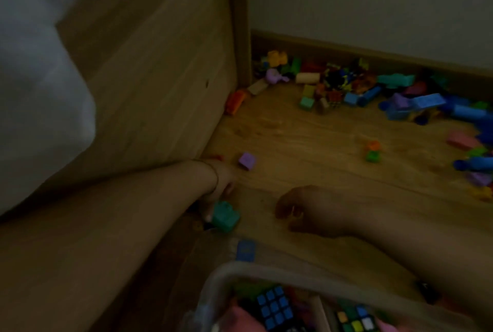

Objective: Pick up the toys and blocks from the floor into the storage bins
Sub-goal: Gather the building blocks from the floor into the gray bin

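Teal is the block (pixel 225 216) that the left hand (pixel 222 190) grips. Its fingers bend down round the block, just beyond the far left corner of the storage bin (pixel 234 271). The view is dim and blurred, so one cannot tell if the block rests on the wooden floor (pixel 306 142) or is lifted. The right hand (pixel 306 211) hangs beyond the far rim of the bin, palm down, with fingers loosely curled and nothing in them, apart from the teal block. A flat blue piece (pixel 245 251) lies just beside the far rim of the bin. In the bin are two puzzle cubes (pixel 274 307) among other toys. A purple block (pixel 247 161) lies farther from the bin than the left hand. An orange and green toy (pixel 373 151) stands well apart from the bin. The pile of blocks (pixel 346 83) is farthest from the bin, along the baseboard. A wooden panel (pixel 149 91) rises beyond the bin on its left side
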